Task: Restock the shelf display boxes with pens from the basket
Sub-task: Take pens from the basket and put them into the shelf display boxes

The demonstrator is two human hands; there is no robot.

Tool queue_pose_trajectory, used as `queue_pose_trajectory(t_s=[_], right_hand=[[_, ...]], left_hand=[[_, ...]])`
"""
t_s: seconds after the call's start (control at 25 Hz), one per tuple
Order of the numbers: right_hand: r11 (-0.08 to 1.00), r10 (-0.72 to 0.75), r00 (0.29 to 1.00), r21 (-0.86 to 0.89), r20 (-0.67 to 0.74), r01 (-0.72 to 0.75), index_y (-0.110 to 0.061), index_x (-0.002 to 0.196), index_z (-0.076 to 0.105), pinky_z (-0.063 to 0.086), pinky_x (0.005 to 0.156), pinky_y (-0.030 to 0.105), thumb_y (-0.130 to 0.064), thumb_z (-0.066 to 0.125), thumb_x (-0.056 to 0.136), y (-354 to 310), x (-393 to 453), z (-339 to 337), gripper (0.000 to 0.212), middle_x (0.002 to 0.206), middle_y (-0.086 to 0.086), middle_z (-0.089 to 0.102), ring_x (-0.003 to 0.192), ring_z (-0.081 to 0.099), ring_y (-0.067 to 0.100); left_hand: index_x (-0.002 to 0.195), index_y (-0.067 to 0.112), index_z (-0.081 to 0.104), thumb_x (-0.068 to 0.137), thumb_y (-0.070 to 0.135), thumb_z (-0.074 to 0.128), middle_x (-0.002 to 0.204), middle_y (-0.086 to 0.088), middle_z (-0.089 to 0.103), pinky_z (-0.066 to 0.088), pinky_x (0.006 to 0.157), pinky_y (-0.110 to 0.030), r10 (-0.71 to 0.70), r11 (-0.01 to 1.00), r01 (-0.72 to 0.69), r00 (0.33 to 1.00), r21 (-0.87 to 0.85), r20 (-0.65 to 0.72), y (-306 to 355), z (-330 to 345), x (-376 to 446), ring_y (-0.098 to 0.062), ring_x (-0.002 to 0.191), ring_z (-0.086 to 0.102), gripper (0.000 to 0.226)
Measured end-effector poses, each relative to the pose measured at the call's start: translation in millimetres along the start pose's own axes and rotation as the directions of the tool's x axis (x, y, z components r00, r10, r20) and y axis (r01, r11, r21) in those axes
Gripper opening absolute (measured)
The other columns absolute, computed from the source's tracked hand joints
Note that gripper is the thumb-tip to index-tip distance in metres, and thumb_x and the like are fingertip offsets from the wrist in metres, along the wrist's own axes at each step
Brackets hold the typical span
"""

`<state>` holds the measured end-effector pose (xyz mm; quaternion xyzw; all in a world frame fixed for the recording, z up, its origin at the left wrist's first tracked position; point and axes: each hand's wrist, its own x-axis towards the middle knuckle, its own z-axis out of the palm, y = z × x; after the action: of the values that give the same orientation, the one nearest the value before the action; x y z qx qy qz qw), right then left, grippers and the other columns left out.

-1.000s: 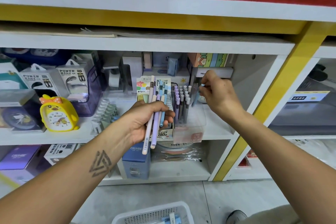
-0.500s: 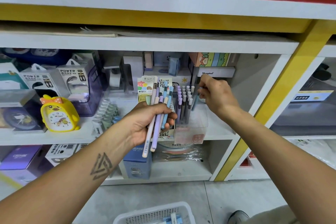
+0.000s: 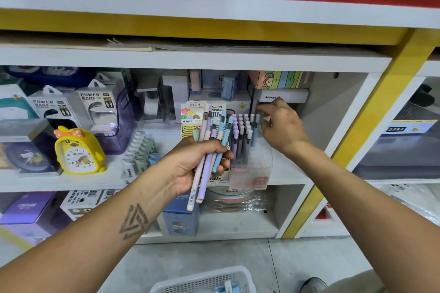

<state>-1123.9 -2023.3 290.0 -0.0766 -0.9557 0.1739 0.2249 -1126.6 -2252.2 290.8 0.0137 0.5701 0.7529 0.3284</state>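
At shelf front, left hand (image 3: 190, 166) grips a bundle of pens (image 3: 209, 150). Right hand (image 3: 281, 128) pinches a blue pen (image 3: 255, 129) at the clear display box (image 3: 252, 169). Basket (image 3: 204, 280) on floor below.

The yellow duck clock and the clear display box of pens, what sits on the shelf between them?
In the head view, between the yellow duck alarm clock and the clear plastic pen display box lies a row of small green-and-white packets; nearer the camera, the left hand grips pens.
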Motion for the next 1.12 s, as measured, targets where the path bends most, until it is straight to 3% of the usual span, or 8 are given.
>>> queue_pose_trajectory(t_s=[0.08, 0.2, 0.36, 0.52, 0.6, 0.72, 0.92, 1.12], right_hand=[[0.974, 0.081, 0.997, 0.214, -0.011, -0.077, -0.016, 0.12, 0.069, 0.052, 0.082, 0.032, -0.01, 0.055, 0.096, -9.8, -0.2, -6.2, 0.028, 0.104, 0.005, 0.067, 0.086, 0.061, 0.02], [0.735, 0.11, 0.968, 0.637, 0.227, -0.233, -0.009, 0.112, 0.068, 0.05, 0.053, 0.027, -0.017, 0.064, 0.097, -29.8, -8.9, -14.7, 0.017, 0.077, 0.011, 0.074, 0.057, 0.061, 0.016], [0.53, 0.083, 0.926, 0.77, 0.369, -0.355, -0.006, 0.104, 0.066, 0.043, 0.047, 0.025, -0.013, 0.071, 0.092, -46.0, -18.0, -17.8, 0.015, 0.079, 0.017, 0.074, 0.054, 0.063, 0.019], [0.374, 0.304, 0.922, 0.86, 0.241, -0.348, 0.003, 0.107, 0.065, 0.05, 0.049, 0.023, 0.002, 0.065, 0.091, -36.1, -5.6, -26.7, 0.016, 0.077, 0.016, 0.07, 0.051, 0.061, 0.014], [0.602, 0.384, 0.923, 0.748, 0.037, -0.28, -0.005, 0.109, 0.064, 0.054, 0.056, 0.029, -0.004, 0.063, 0.093, -22.0, 2.3, -33.9, 0.016, 0.08, 0.016, 0.069, 0.057, 0.064, 0.014], [0.944, 0.167, 0.982, 0.301, -0.087, -0.134, -0.016, 0.115, 0.058, 0.057, 0.075, 0.036, -0.015, 0.06, 0.097, -9.9, -0.7, -33.1, 0.018, 0.083, 0.009, 0.069, 0.08, 0.068, 0.023], [0.995, -0.046, 0.999, 0.092, 0.028, 0.043, -0.014, 0.109, 0.047, 0.056, 0.074, 0.052, -0.015, 0.052, 0.1, -5.2, -10.5, -17.0, 0.01, 0.093, 0.015, 0.067, 0.085, 0.064, 0.036], [0.995, -0.09, 0.995, 0.04, 0.053, 0.088, -0.015, 0.101, 0.044, 0.056, 0.069, 0.051, -0.011, 0.051, 0.1, -4.7, -13.3, -13.9, 0.008, 0.087, 0.014, 0.066, 0.078, 0.063, 0.032]], left_hand=[[0.096, -0.011, 0.065, 0.083, -0.006, 0.066, 0.078, -0.023, 0.068, 0.053, 0.045, -0.025, 0.006, 1.0, -0.006, 1.0, -0.007, 0.002, -0.5, 0.8, -0.3, -0.026, 0.058, 0.066, 0.014], [0.092, -0.009, 0.067, 0.082, -0.006, 0.067, 0.075, -0.021, 0.067, 0.053, 0.045, -0.025, 0.019, 1.0, -0.019, 1.0, -0.001, 0.015, -0.8, 2.1, 0.1, -0.026, 0.057, 0.066, 0.01], [0.091, -0.005, 0.069, 0.083, -0.004, 0.067, 0.076, -0.02, 0.069, 0.053, 0.045, -0.025, 0.031, 0.999, -0.032, 0.998, 0.014, 0.046, -2.1, 5.0, -0.8, -0.026, 0.06, 0.068, 0.008], [0.096, -0.009, 0.07, 0.084, 0.002, 0.069, 0.082, -0.023, 0.071, 0.055, 0.048, -0.026, 0.003, 0.999, -0.001, 0.999, -0.036, 0.043, -1.3, 2.1, 0.1, -0.028, 0.063, 0.071, 0.016], [0.101, -0.01, 0.068, 0.083, 0.002, 0.068, 0.082, -0.023, 0.071, 0.054, 0.047, -0.025, -0.001, 1.0, 0.001, 1.0, -0.015, 0.027, -1.2, -0.5, 1.3, -0.028, 0.061, 0.07, 0.022], [0.105, -0.011, 0.066, 0.083, 0.001, 0.067, 0.081, -0.024, 0.071, 0.051, 0.044, -0.024, 0.001, 1.0, -0.001, 1.0, 0.022, 0.012, -3.1, -1.9, 2.8, -0.026, 0.057, 0.067, 0.025], [0.101, -0.006, 0.061, 0.082, -0.001, 0.065, 0.088, -0.029, 0.071, 0.049, 0.041, -0.023, 0.013, 1.0, -0.013, 1.0, 0.009, 0.021, -3.7, -1.5, 5.7, -0.028, 0.057, 0.065, 0.02], [0.1, -0.004, 0.06, 0.082, -0.001, 0.065, 0.086, -0.027, 0.07, 0.048, 0.041, -0.024, 0.009, 1.0, -0.009, 1.0, 0.02, 0.029, -4.9, -2.4, 7.7, -0.027, 0.057, 0.064, 0.019]])
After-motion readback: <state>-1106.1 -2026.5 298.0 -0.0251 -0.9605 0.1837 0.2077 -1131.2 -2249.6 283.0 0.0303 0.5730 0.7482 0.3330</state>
